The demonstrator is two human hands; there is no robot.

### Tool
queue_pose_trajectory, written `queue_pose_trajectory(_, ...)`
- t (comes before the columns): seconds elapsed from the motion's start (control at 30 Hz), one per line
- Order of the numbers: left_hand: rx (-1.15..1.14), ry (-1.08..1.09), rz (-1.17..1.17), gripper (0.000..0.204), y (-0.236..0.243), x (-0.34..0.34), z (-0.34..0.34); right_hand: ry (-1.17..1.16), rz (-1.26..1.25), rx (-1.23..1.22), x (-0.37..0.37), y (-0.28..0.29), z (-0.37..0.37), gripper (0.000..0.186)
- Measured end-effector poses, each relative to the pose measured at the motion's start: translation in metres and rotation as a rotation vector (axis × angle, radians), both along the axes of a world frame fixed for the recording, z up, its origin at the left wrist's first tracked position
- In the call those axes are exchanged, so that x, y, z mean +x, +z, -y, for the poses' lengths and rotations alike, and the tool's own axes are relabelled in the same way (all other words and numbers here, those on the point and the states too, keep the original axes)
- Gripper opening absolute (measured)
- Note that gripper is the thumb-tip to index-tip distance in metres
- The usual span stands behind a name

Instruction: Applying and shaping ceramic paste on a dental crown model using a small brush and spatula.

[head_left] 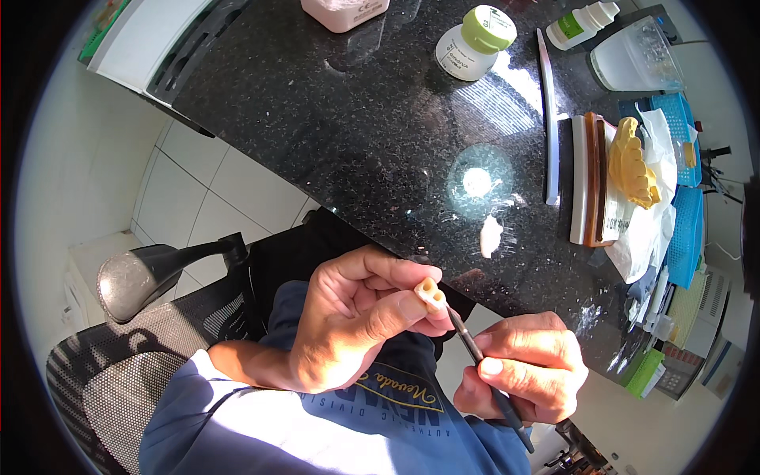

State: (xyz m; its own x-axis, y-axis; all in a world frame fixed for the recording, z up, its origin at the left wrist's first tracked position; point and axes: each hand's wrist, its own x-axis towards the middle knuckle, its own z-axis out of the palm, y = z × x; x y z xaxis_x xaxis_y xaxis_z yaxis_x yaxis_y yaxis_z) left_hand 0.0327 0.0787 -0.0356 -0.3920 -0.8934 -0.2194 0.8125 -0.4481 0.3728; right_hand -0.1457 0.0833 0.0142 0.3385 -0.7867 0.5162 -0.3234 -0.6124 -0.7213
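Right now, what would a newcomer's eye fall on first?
Probably the small cream tooth-like piece pinched in the left hand, with a slim dark tool in the right hand at its edge. After that, the yellow dental cast toward the right and the green-lidded jar on the dark counter, near the top.

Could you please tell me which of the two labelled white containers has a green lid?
The wider jar, at left; the slimmer bottle at right has a white cap.
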Motion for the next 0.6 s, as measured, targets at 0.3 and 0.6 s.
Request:
queue_pose_trajectory(0.3,-0.009,0.030,0.036,0.020,-0.002,-0.002,0.000,-0.017,0.048,0.036,0.001,-0.001,0.002,0.033)
queue_pose_trajectory(0.6,-0.028,0.068,0.138,0.018,0.006,-0.006,0.002,-0.073,0.054,0.015,-0.012,0.013,0.000,0.031)
